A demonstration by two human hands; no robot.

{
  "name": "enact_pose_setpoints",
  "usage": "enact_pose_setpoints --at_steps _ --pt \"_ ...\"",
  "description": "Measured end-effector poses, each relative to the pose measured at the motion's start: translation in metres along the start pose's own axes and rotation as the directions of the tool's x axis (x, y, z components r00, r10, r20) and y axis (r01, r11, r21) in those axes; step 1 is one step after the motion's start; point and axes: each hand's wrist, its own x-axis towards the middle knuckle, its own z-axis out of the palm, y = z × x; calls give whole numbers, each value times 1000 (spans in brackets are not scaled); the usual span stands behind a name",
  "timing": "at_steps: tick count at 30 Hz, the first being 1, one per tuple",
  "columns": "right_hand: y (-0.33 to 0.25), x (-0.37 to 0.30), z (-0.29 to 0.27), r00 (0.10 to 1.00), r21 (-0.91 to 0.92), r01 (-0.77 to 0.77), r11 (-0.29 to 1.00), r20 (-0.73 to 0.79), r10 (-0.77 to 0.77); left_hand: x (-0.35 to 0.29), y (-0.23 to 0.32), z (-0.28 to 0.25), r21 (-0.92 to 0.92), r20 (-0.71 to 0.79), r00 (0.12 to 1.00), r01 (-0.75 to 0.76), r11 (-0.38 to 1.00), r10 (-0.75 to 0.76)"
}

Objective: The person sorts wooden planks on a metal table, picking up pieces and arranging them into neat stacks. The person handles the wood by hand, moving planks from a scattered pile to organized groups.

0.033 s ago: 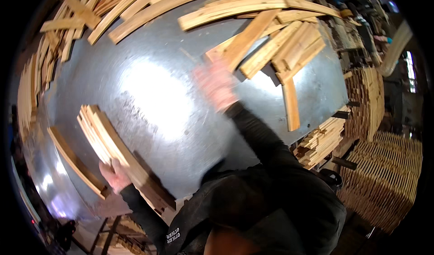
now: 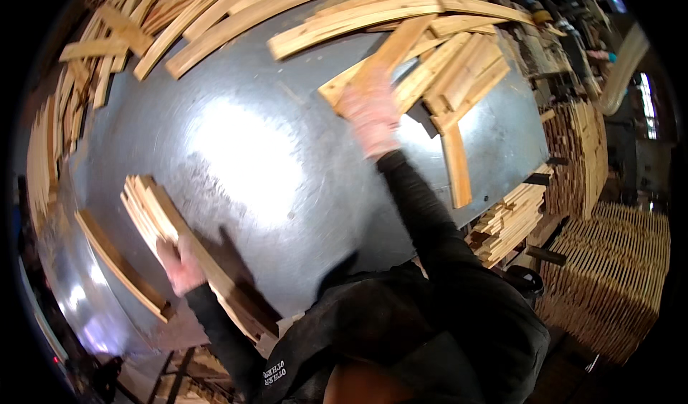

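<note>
My left hand (image 2: 182,263) is closed round a bundle of light wooden slats (image 2: 154,210) lying lengthwise on the metal table (image 2: 287,260), its thumb on top of them. Farther off, my right hand (image 2: 370,113) has reached the near end of a reddish-brown slat (image 2: 401,45) and closes over it; its fingertips are partly hidden and slightly blurred. That slat slants across a loose heap of pale slats (image 2: 459,74). To the left of the bundle lies a single curved-looking slat (image 2: 118,264), apart from both hands.
Long slats (image 2: 251,17) are heaped along the far edge, with more stacked at the far left (image 2: 44,153). One slat (image 2: 456,164) lies near the right edge. Beyond the table on the right stand stacks of slats (image 2: 609,282) and a pale hose (image 2: 623,74).
My right hand has moved slightly right and nearer, from beside the reddish-brown slat onto its end. My left hand stays on the bundle, slightly farther up it.
</note>
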Motion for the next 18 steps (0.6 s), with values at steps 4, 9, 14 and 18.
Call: enact_pose_setpoints --at_steps 4,9,14,18 --pt "141 38 -83 797 237 -563 792 -97 596 82 153 132 55 310 722 -663 746 619" --pt "177 65 -64 419 -33 -905 425 116 901 137 272 306 411 752 576 -790 455 321" --pt "169 75 -72 557 -114 -795 595 251 792 95 223 341 555 606 729 -675 487 319" --pt "207 44 -79 466 -73 -864 498 256 847 13 184 265 566 576 816 -434 701 41"
